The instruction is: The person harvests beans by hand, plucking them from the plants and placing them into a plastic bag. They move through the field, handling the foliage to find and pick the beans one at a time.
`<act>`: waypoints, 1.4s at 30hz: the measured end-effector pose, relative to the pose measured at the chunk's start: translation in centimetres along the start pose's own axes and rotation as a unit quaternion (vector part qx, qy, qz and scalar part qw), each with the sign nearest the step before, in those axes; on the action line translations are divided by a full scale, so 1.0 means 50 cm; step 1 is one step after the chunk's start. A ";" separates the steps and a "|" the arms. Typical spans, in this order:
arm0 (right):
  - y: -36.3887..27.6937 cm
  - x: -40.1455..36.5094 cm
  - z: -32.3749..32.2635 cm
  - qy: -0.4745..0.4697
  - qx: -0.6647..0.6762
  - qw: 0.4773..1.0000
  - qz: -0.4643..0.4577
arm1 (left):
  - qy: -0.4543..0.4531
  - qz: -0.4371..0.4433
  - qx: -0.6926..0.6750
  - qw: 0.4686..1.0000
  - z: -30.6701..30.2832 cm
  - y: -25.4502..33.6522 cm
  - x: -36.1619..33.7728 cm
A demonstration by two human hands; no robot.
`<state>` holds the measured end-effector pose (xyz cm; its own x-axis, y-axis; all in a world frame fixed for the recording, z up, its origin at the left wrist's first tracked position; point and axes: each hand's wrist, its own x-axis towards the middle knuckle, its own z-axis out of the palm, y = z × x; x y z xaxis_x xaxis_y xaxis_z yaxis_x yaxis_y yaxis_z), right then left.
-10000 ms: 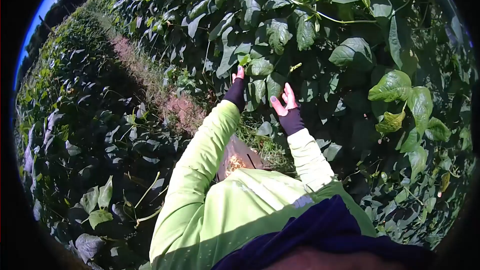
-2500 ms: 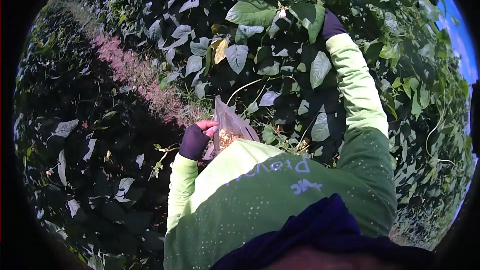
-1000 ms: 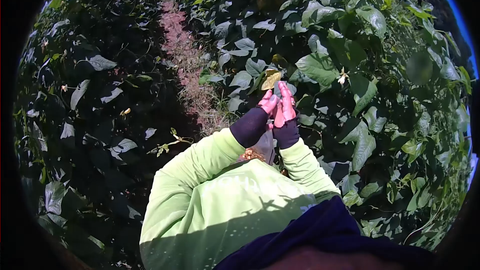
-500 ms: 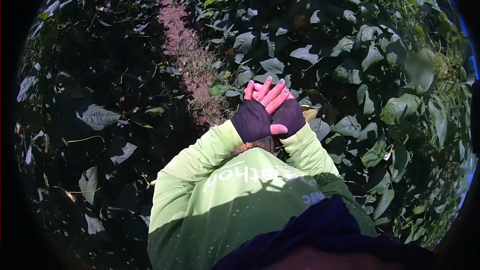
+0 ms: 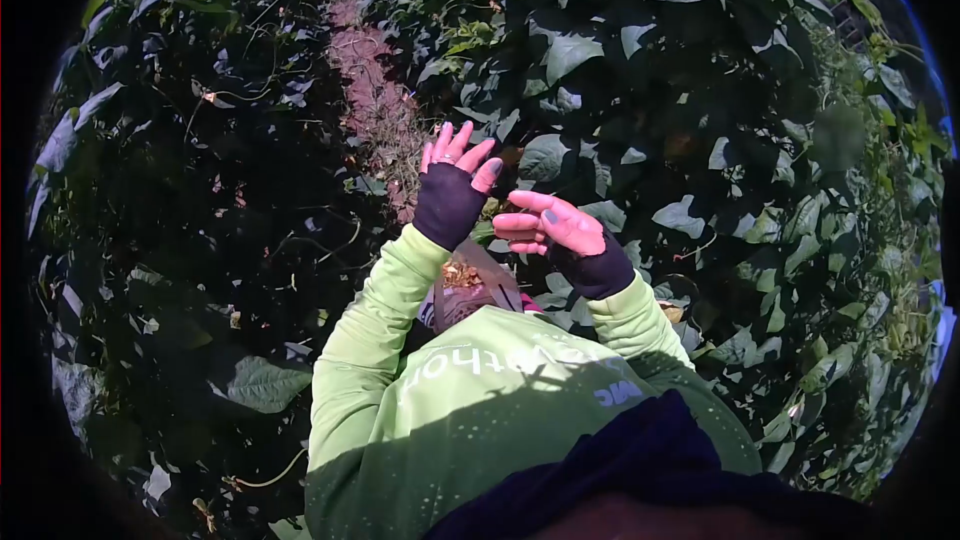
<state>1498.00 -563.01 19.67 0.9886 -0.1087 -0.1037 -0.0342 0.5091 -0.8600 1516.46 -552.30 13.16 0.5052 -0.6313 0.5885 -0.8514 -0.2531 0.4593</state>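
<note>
I'm standing by a person who has both hands raised in front of the chest, close to the wall of bean vines [image 5: 700,140] that fills the view from 12 to 4 o'clock. The left hand [image 5: 450,190], in a dark fingerless glove, stands upright with its fingers [image 5: 462,148] spread wide and nothing between them. The right hand [image 5: 562,235] sits at 4 o'clock from it, near but not touching. It lies level, its fingers [image 5: 520,225] stretched toward 9 o'clock and loosely parted, and I see nothing held there either.

A clear plastic bag [image 5: 470,290] hangs against the chest at 6 o'clock from the left hand, just under the 2 hands. Its mouth is turned up and yellowish-brown bits [image 5: 458,273] show inside, too small to name. Hung there with its mouth up, the bag seems placed so that the contents stay in and both hands stay free right above the opening.

The lime-green shirt [image 5: 480,410] covers the arms down to the gloves, so only the fingers are bare, probably for touch. A broad leaf [image 5: 545,155] hangs at 2 o'clock from the left hand. A reddish dirt path [image 5: 372,105] runs off toward 12 o'clock between 2 rows.
</note>
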 end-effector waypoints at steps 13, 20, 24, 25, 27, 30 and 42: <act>-0.064 0.341 -0.198 0.113 -0.140 0.983 -0.042 | -0.073 -0.153 -0.197 0.966 -0.053 -0.311 0.126; -0.288 0.600 -0.165 0.174 -0.209 0.937 -0.221 | -0.071 -0.078 -0.240 0.965 -0.063 -0.417 0.400; -0.444 0.773 -0.208 0.202 -0.212 0.847 -0.444 | -0.027 -0.039 -0.280 0.959 -0.065 -0.461 0.512; -0.484 0.812 -0.227 0.195 -0.150 0.852 -0.462 | -0.018 -0.032 -0.287 0.957 -0.062 -0.469 0.527; -0.543 0.868 -0.251 0.196 -0.059 0.848 -0.489 | -0.012 -0.031 -0.309 0.950 -0.053 -0.475 0.553; -0.595 0.914 -0.274 0.198 -0.007 0.843 -0.501 | -0.039 -0.002 -0.322 0.946 -0.041 -0.489 0.603; -0.590 0.882 -0.265 0.309 -0.108 0.807 -0.491 | -0.081 0.044 -0.586 0.805 0.041 -0.429 1.101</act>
<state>1540.70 -594.13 33.88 0.2945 -0.8082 0.5099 0.6315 -0.2360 -0.7386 1562.23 -583.11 34.34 0.3443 -0.7209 0.6015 -0.1177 0.6025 0.7894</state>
